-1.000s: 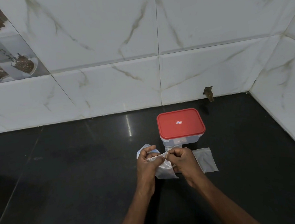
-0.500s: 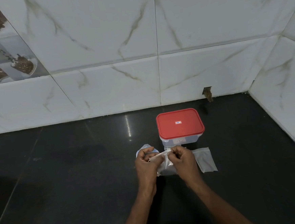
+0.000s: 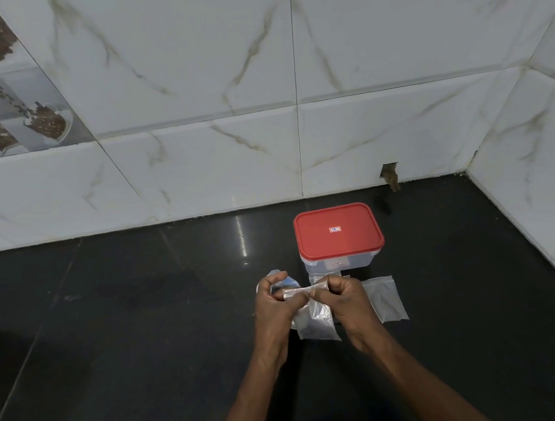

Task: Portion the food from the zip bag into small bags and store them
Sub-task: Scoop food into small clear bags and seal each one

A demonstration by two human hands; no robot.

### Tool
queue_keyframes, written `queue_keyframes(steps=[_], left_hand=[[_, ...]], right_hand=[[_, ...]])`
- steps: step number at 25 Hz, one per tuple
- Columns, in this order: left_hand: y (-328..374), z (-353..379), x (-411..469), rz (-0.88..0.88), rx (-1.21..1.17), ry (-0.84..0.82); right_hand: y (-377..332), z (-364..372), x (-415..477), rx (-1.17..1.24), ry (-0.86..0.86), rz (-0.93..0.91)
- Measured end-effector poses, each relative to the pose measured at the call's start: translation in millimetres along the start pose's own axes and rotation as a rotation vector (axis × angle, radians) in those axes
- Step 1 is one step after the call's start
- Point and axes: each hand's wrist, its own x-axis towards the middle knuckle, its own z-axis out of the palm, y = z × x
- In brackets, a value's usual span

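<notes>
A small clear plastic bag (image 3: 318, 323) hangs between my hands above the black counter. My left hand (image 3: 275, 305) and my right hand (image 3: 343, 300) both pinch its top edge, thumbs close together. Another clear bag (image 3: 384, 298) lies flat on the counter just right of my right hand. A crumpled clear bag (image 3: 276, 277) shows behind my left hand, partly hidden. A clear box with a red lid (image 3: 337, 232) stands closed just beyond my hands. I cannot see food in any bag.
The black counter (image 3: 129, 321) runs wide to the left and front. White marble-pattern tiled walls close it at the back and on the right, meeting in a corner at far right. A small hole (image 3: 389, 173) sits at the back wall's base.
My hands stay on the small bag's top edge; my fingers have shifted slightly along it and the bag hangs a little straighter.
</notes>
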Motion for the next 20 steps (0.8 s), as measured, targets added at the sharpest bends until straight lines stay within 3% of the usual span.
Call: queue_keyframes(steps=[7,20], left_hand=[[-0.4,8.0,-7.1,0.074,0.016,0.073],[2.8,-3.2,-9.8,0.017,-0.112,-0.048]], right_hand=[[2.2,4.3,-3.2,-0.23,0.189,-0.101],[-3.4,5.2,-6.1,0.124,0.014,0.019]])
